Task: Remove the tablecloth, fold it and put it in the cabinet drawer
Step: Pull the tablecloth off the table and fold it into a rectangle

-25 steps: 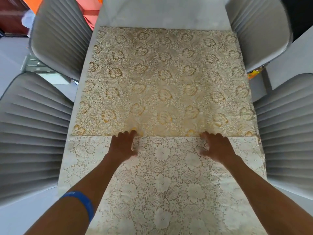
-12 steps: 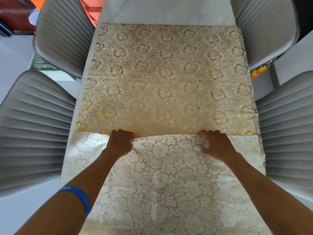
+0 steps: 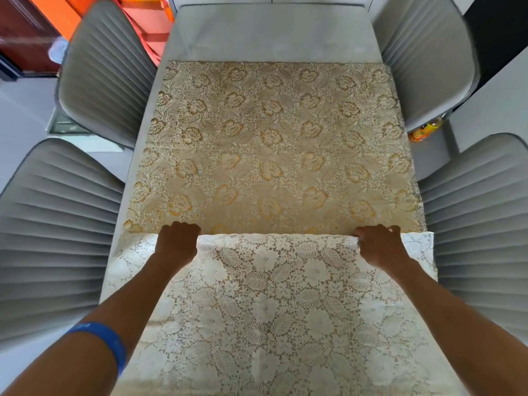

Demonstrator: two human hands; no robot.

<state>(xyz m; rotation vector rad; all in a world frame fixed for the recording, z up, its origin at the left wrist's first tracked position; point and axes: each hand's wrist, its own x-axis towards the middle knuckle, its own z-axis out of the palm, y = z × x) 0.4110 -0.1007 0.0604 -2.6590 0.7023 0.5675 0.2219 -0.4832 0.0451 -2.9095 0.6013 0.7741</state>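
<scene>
Lace tablecloth [image 3: 274, 155], spread over the table [image 3: 271, 32], is gripped along its folded-back edge by the clenched left hand [image 3: 177, 242] and right hand [image 3: 378, 244], and should be drawn evenly toward twelve o'clock, edges kept aligned.

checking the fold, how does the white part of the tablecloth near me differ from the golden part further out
The white part is pale openwork lace with large flowers and leaves; the golden part is denser, with tan and yellow blooms. The white part lies on top nearest the person, its far edge gripped by the left hand and right hand; the golden part lies flat beyond, untouched. Both are floral and span the table side to side.
</scene>
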